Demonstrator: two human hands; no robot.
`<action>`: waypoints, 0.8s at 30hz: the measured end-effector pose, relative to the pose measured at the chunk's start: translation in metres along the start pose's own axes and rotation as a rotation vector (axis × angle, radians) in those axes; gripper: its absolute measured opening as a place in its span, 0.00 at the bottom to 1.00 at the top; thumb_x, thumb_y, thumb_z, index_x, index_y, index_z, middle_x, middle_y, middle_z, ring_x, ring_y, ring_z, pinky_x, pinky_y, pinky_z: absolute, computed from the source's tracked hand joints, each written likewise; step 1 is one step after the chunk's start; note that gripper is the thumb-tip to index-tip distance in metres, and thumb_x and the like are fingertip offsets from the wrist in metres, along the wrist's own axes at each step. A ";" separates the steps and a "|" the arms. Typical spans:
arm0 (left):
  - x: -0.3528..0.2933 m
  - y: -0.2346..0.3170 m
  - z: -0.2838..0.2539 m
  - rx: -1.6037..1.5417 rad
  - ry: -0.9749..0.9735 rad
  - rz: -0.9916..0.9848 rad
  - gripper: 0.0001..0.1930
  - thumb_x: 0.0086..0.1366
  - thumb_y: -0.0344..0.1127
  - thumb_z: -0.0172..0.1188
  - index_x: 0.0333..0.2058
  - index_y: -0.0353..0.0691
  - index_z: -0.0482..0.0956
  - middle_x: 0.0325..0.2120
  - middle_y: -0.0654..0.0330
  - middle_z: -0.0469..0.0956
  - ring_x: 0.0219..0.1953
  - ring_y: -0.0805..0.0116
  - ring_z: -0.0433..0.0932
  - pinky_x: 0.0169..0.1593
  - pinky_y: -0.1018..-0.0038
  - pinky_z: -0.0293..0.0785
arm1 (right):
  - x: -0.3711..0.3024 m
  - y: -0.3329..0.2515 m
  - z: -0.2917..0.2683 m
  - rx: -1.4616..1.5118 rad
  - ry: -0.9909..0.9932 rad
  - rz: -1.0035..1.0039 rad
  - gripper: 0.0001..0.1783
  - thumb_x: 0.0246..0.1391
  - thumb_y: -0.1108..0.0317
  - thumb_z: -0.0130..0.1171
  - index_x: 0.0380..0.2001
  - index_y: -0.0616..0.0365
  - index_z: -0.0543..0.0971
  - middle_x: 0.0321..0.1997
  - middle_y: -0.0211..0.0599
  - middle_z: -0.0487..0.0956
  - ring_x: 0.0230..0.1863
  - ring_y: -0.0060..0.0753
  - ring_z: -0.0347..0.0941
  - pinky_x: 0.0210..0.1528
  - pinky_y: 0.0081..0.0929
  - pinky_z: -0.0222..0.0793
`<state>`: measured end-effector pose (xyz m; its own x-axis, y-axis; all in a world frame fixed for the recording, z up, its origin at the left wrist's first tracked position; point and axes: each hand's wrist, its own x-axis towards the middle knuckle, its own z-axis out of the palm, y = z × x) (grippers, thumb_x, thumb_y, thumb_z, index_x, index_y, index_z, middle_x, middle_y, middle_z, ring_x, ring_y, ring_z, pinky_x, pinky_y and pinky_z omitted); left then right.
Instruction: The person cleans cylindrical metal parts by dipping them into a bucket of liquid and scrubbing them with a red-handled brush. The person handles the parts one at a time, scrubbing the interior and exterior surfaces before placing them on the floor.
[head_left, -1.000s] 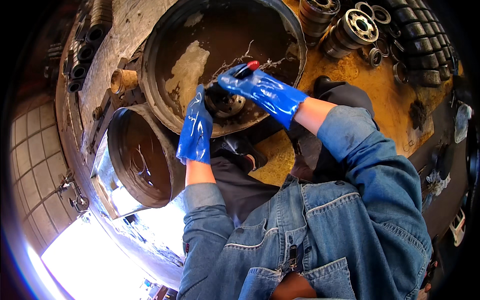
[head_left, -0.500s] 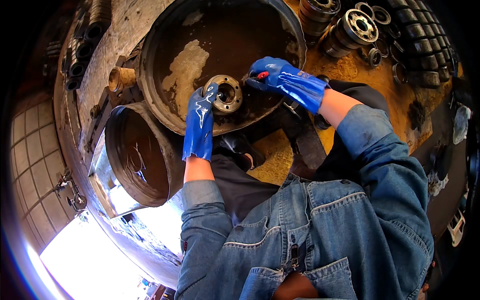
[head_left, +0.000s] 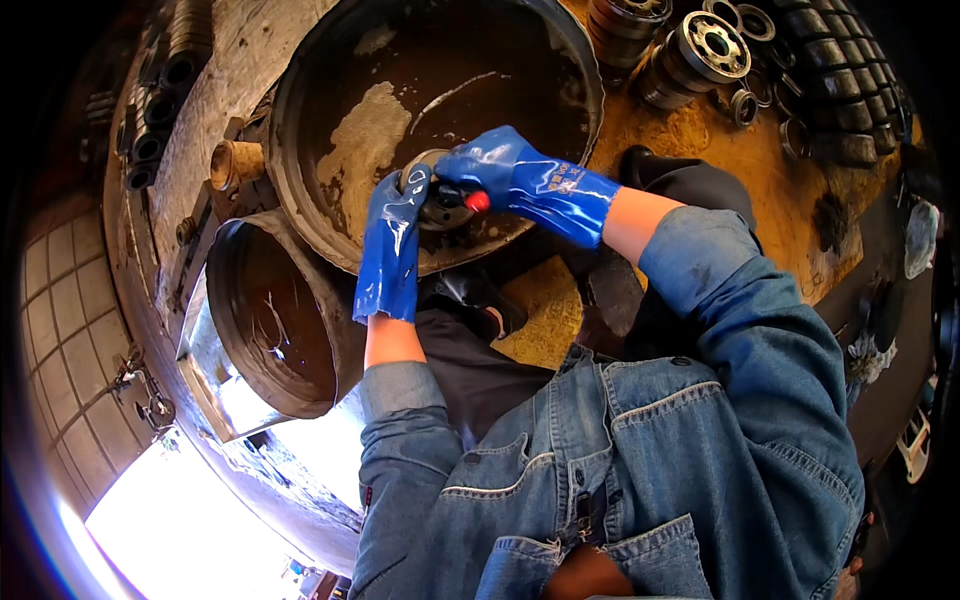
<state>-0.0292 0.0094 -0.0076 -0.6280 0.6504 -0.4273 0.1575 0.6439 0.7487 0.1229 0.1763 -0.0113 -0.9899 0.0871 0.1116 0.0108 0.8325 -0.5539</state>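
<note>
Over the large round pan of dark liquid (head_left: 594, 110), my gloved left hand (head_left: 392, 235) is closed on the edge of a round metal flange (head_left: 442, 215) with a bored centre. My right hand (head_left: 510, 175), in the same kind of blue rubber glove, lies across the top of the flange. Its fingers are closed round a small tool with a red end (head_left: 478, 202); the tool's working end is hidden under the glove. Most of the flange is covered by both hands.
A smaller round pan (head_left: 345, 360) with dark liquid stands at the left, below a rusty pipe stub (head_left: 236, 164). Stacked metal wheels (head_left: 714, 48), loose rings (head_left: 743, 108) and rows of dark cylinders (head_left: 850, 110) are at the upper right. My boot (head_left: 490, 300) is beneath the large pan.
My right hand has moved left and slightly down with the red-ended tool, from beside the flange to over it. The left hand keeps its hold. A pale streak now shows on the liquid.
</note>
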 end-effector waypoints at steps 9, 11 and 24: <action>-0.009 -0.003 0.005 0.036 0.096 0.042 0.29 0.70 0.56 0.66 0.49 0.29 0.83 0.36 0.52 0.84 0.38 0.63 0.81 0.46 0.66 0.77 | -0.004 -0.002 -0.037 1.152 -0.245 0.688 0.13 0.65 0.61 0.58 0.43 0.56 0.85 0.39 0.43 0.84 0.41 0.42 0.83 0.48 0.34 0.79; -0.001 -0.004 0.011 -0.021 0.070 0.050 0.29 0.70 0.55 0.67 0.49 0.29 0.83 0.36 0.53 0.84 0.38 0.65 0.81 0.46 0.67 0.77 | -0.012 0.017 -0.021 1.464 -0.174 0.629 0.09 0.64 0.68 0.57 0.42 0.57 0.85 0.35 0.42 0.82 0.38 0.39 0.82 0.46 0.30 0.79; -0.010 -0.012 -0.003 -0.231 0.018 -0.009 0.27 0.74 0.52 0.62 0.53 0.28 0.81 0.42 0.58 0.84 0.42 0.70 0.79 0.50 0.72 0.76 | -0.030 0.024 -0.042 0.948 -0.142 0.822 0.25 0.63 0.45 0.61 0.40 0.60 0.85 0.34 0.41 0.84 0.37 0.34 0.80 0.44 0.34 0.78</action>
<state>-0.0270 -0.0059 -0.0103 -0.6421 0.6365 -0.4272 -0.0254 0.5394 0.8417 0.1585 0.2170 0.0069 -0.7463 0.2834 -0.6023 0.5814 -0.1629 -0.7971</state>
